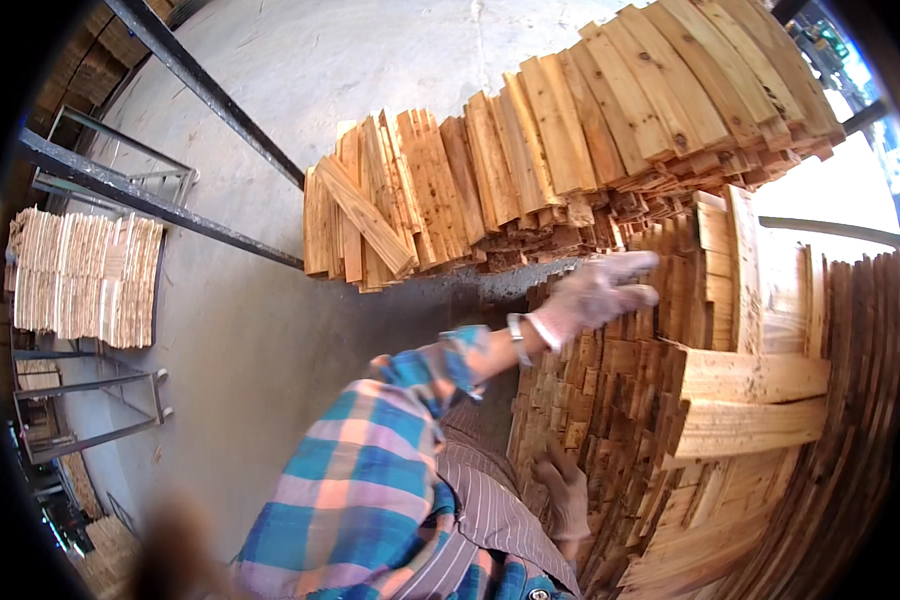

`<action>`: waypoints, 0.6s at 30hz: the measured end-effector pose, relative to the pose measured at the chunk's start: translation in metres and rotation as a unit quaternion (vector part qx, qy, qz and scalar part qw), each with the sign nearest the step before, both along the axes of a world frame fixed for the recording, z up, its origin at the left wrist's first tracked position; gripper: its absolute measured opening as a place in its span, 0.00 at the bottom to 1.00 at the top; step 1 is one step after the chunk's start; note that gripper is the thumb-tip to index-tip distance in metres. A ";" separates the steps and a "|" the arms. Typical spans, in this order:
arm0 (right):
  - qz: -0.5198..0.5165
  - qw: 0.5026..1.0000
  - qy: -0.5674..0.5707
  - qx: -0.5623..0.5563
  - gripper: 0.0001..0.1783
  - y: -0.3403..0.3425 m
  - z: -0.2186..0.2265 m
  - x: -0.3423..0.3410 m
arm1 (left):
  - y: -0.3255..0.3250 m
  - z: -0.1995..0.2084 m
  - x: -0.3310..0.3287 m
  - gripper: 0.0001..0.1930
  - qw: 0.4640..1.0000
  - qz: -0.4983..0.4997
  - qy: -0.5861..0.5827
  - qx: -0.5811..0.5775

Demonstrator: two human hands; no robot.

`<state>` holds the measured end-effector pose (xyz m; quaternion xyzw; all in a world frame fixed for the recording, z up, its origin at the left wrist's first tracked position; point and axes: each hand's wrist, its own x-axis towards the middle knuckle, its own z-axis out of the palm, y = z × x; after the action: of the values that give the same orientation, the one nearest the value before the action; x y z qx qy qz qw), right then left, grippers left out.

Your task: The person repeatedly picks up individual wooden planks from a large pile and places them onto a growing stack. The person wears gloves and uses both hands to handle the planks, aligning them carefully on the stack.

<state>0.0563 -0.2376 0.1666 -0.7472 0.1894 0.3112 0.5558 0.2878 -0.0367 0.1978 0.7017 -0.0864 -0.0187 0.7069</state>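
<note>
My left hand [595, 292], in a pale work glove with a band at the wrist, reaches out over the large stack of wooden boards [610, 380] at the right. Its fingers are stretched out and apart, with nothing visible in them. Lower down, my right hand [567, 495], also gloved and slightly blurred, is beside the near side of the same stack. Its fingers are spread and show no board between them; whether they touch the wood I cannot tell. Two pale boards [755, 400] lie crosswise on top of this stack, and an upright board [743, 270] stands just beyond them.
A long row of boards [550, 140] runs across the far side, one plank [365, 215] lying aslant on it. Dark metal bars [170, 205] cross the upper left. Another board stack [85, 275] and a metal frame cart [90, 415] stand at the left on grey concrete floor [230, 330].
</note>
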 end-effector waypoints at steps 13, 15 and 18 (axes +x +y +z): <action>0.152 0.979 0.138 0.007 0.35 0.126 -0.202 0.186 | 0.246 -0.280 -0.098 0.30 0.820 0.374 0.430 0.049; 0.110 0.980 0.161 0.037 0.35 0.143 -0.216 0.202 | 0.253 -0.327 -0.067 0.28 0.835 0.408 0.358 0.089; 0.089 0.983 0.159 0.034 0.33 0.152 -0.262 0.206 | 0.278 -0.355 -0.003 0.31 0.812 0.388 0.427 0.089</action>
<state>0.2621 -0.0852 -0.0952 -0.6826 0.1974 0.4801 0.5144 0.2845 0.2410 -0.1576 0.6580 0.5055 -0.0478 0.5561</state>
